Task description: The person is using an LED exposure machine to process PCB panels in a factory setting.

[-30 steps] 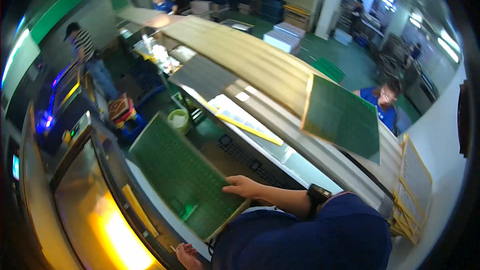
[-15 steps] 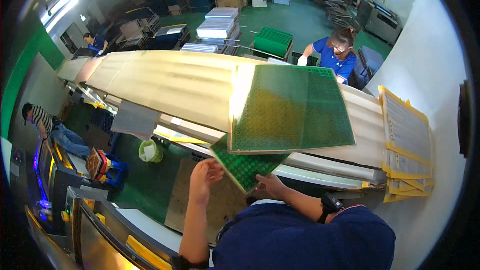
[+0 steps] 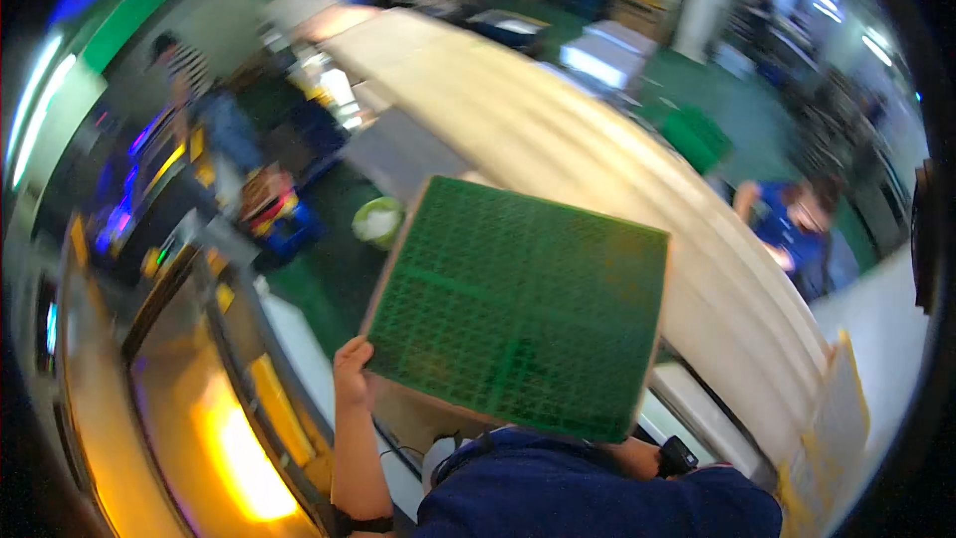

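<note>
A large green circuit board panel point(image 3: 518, 304) with a fine repeating pattern and thin copper-coloured edges is held up in front of me, tilted. My left hand point(image 3: 354, 371) is closed on its lower left corner, thumb on the upper face. My right forearm point(image 3: 634, 456) reaches in under the panel's near right corner. The panel covers my right hand, so its fingers cannot be seen. Behind the panel runs a long pale cream work surface point(image 3: 558, 130).
On my left stands a machine with a brightly lit yellow opening point(image 3: 244, 448). A green bin point(image 3: 378, 223) sits on the floor beyond the panel. One co-worker point(image 3: 792, 224) is across the surface at right, another point(image 3: 194, 90) at far left. Yellow-edged sheets point(image 3: 832, 418) lean at right.
My view has swung left toward the lit machine. The panel has come off the pale surface into my hold. The second green panel, seen under it before, no longer shows.
</note>
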A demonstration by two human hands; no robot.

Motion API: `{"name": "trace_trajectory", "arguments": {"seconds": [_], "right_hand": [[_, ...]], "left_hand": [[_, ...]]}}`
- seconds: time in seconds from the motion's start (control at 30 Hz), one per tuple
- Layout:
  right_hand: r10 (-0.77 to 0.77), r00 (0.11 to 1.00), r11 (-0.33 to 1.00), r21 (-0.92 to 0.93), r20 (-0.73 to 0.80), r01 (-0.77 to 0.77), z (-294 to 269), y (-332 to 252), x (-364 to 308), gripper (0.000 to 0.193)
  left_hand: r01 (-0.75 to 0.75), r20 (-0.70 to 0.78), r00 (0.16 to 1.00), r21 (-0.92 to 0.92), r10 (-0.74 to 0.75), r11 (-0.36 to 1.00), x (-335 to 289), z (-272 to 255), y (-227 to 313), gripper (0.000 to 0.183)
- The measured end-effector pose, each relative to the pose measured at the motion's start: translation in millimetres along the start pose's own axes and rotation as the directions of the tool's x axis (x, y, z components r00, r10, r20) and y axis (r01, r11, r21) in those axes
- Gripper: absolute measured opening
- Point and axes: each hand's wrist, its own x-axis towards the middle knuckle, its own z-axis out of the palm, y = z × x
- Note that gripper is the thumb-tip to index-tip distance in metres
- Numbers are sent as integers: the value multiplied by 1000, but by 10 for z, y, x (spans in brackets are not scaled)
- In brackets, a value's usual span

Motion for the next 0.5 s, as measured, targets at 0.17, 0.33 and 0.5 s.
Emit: {"name": "trace_trajectory", "arguments": {"seconds": [0.17,0.33,0.5], "right_hand": [[213,952,905,-412,219,-107,648,-672,646,40],[343,880,826,-551,328,-116,1346,-865,1413,34],[343,775,727,-673,531,140,2764,-1151,2250,32]], "left_hand": [[-385,-474,834,-133,283,913,-1177,-2221,432,43],[-635,-782,501,-42,370,771,-2496,-2935,162,28],[-730,-965,147,43,219,683,-2750,-3330,95,18]]}}
